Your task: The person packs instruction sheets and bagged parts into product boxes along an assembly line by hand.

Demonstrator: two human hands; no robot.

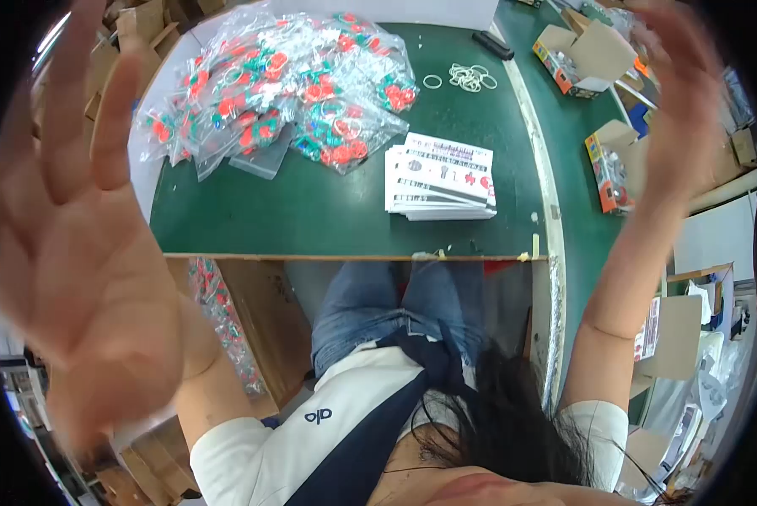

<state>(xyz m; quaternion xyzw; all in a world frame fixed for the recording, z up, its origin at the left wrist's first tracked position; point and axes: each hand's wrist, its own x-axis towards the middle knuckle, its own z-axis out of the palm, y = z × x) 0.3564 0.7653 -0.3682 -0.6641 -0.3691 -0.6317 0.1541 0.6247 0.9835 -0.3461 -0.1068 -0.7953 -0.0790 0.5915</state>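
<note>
My left hand (83,261) is raised close to the camera on the left, palm showing and fingers spread, with nothing in it. It is slightly blurred, and its fingertips run out of view. On the right, my right hand (682,93) is also lifted near the camera. Its fingers look apart and bent, and I see nothing held in them. Both hands are off the green table (311,215). On the table lie a heap of clear plastic bags (286,80) with red and green pieces inside, and a stack of printed white paper slips (442,177).
Several pale rubber bands (471,78) and a black bar-shaped object (492,45) lie toward the table's far right. Open printed boxes (602,169) stand on the green surface to the right. A cardboard box (265,329) is below the table edge, left of my legs.
</note>
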